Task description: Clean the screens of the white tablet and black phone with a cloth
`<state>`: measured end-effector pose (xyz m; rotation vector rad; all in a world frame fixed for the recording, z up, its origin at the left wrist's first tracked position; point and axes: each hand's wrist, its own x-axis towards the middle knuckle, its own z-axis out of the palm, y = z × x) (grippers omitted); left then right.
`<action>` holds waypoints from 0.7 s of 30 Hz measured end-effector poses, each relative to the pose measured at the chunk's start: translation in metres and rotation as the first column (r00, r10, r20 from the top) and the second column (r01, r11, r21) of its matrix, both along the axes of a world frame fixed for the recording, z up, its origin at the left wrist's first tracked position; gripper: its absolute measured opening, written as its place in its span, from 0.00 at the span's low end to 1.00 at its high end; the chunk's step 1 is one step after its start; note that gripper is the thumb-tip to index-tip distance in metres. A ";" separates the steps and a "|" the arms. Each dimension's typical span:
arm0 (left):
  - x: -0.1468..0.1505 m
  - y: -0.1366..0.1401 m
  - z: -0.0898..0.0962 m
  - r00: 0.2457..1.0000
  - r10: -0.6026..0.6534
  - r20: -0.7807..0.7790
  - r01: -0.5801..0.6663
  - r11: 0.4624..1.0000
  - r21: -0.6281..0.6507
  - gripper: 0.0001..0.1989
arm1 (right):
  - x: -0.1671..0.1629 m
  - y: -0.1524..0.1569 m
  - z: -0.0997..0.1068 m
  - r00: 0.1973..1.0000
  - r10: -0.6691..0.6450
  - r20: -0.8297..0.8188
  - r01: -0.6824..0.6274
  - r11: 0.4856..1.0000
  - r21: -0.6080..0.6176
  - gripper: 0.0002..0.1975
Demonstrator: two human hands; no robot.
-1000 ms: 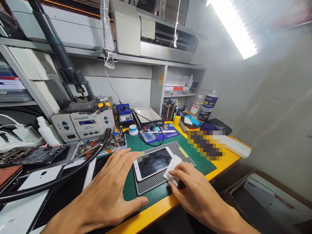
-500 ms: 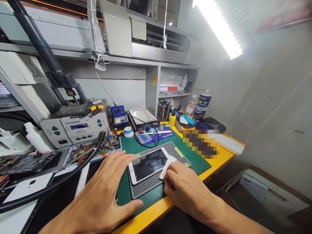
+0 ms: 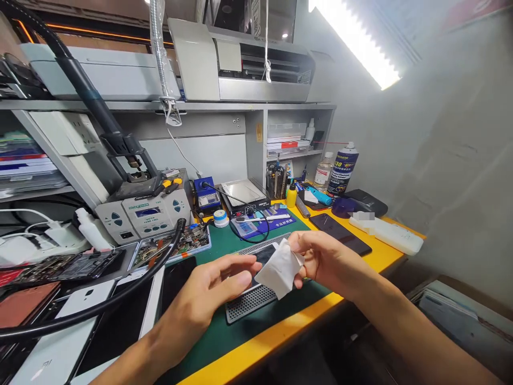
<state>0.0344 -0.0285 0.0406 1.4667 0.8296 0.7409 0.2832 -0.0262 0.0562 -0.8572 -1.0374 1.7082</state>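
My right hand (image 3: pixel 329 258) pinches a folded white wiping cloth (image 3: pixel 280 271) by its upper right side, raised over the work mat. Facing it from the left is my left hand (image 3: pixel 212 289), open, thumb and fingers apart and loosely bent, its fingertips just short of the cloth. Behind both hands a white-framed phone (image 3: pixel 265 253) with a dark screen lies on a grey perforated pad (image 3: pixel 249 307). Cloth and fingers hide most of the phone. A green mat (image 3: pixel 224 338) spreads beneath the pad.
Left of the mat lie several phones and a white back cover (image 3: pixel 64 334), crossed by a black hose (image 3: pixel 120 299). Behind stand a soldering station (image 3: pixel 148 214), a heating plate (image 3: pixel 244 193) and a spray can (image 3: pixel 342 171). On the right rests a dark phone (image 3: pixel 340 233).
My right hand has lifted the cloth off the phone and turned it upward. My left hand has moved right towards the cloth, its fingers more bent. The view has shifted slightly.
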 end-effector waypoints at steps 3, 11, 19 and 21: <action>0.021 -0.001 0.006 0.999 -0.021 0.045 0.028 0.989 -0.148 0.22 | -0.004 0.000 -0.005 0.999 0.015 -0.041 -0.016 0.999 -0.033 0.06; 0.028 0.004 -0.010 0.997 0.035 -0.068 -0.043 0.992 -0.118 0.19 | 0.010 -0.010 -0.021 0.993 -0.042 -0.114 0.035 0.997 -0.068 0.04; 0.018 0.001 -0.002 0.981 -0.075 -0.177 0.081 0.996 0.026 0.17 | 0.009 -0.026 -0.031 0.999 0.028 -0.032 -0.028 1.000 -0.002 0.14; 0.016 0.000 -0.001 0.982 -0.109 -0.154 0.110 0.994 -0.003 0.16 | 0.007 -0.028 -0.033 0.999 0.005 0.046 -0.006 1.000 0.026 0.14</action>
